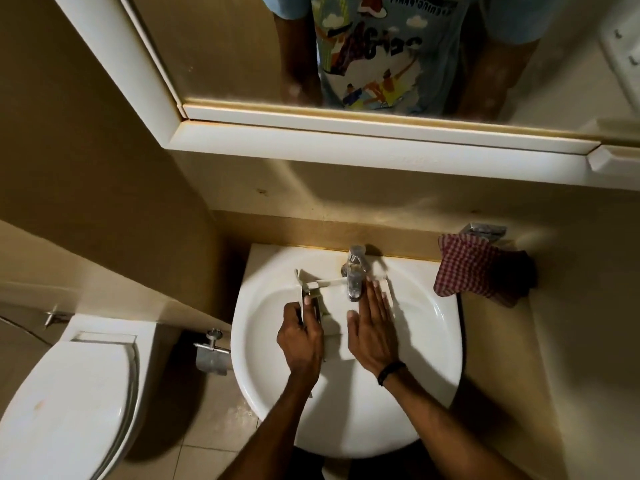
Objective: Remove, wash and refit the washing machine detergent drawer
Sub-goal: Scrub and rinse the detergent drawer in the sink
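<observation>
- The white detergent drawer point(333, 303) sits in the sink point(446, 341), directly under the faucet point(355, 275) and between the person's two hands.
- The left hand point(299, 337) grasps the drawer's left end, fingers curled round its edge.
- The right hand point(372, 327) lies flat on the drawer's right part, fingers straight, grasping nothing.
- A red checked cloth point(467, 268) hangs just right of the sink.
- A toilet point(69, 393) stands to the left.

Single head-worn wide-angle view, looking steeply down and forward over the wash basin point(446, 327), facing the wall point(346, 202) that carries the mirror point(225, 46). Close range: basin fills lower centre, both forearms point(277, 427) enter from the bottom edge. Toilet point(69, 393) at left margin, checked cloth point(474, 268) beside the basin's far right rim.
</observation>
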